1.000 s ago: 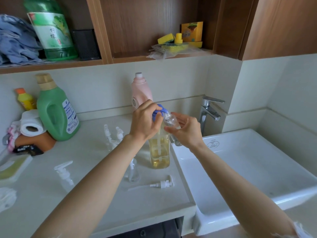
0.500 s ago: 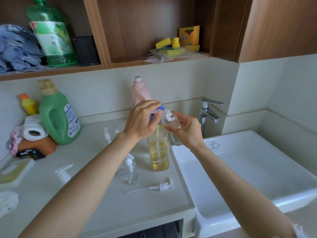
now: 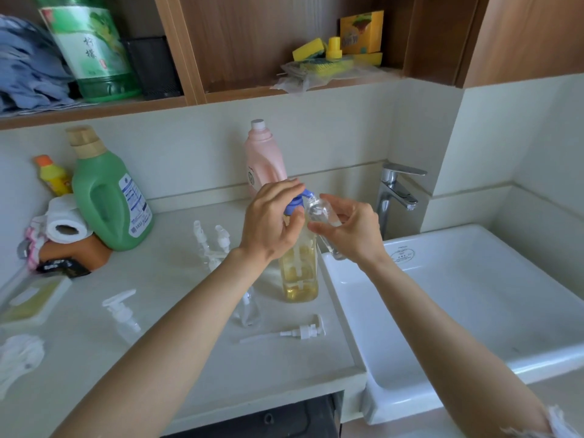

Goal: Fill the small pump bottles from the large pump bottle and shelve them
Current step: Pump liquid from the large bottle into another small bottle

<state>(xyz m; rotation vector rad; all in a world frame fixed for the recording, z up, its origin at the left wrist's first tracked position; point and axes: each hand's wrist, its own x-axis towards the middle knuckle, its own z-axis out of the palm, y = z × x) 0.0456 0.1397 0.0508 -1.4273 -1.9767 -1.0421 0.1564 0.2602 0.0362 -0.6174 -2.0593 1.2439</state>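
The large pump bottle [image 3: 299, 273], clear with yellow liquid and a blue pump head [image 3: 296, 203], stands on the counter beside the sink. My left hand [image 3: 272, 220] rests on the blue pump head with fingers curled over it. My right hand [image 3: 351, 228] holds a small clear bottle [image 3: 321, 214] tilted with its mouth at the pump's spout. A loose white pump [image 3: 297, 330] lies on the counter in front. More small clear bottles stand behind my left forearm [image 3: 211, 245] and under it [image 3: 248, 311], and another pump-topped small bottle [image 3: 121, 311] stands to the left.
A white sink [image 3: 467, 298] with a chrome tap [image 3: 395, 197] lies to the right. A green detergent jug [image 3: 107, 197], pink bottle [image 3: 264, 156], yellow bottle [image 3: 53, 175] and paper roll [image 3: 66, 222] stand along the back wall. The wooden shelf [image 3: 240, 90] above holds sponges and a green bottle.
Both hands stay at the pump head with the small bottle at the spout. My left hand's fingers have shifted slightly over the blue pump head. The camera view has tilted a little.
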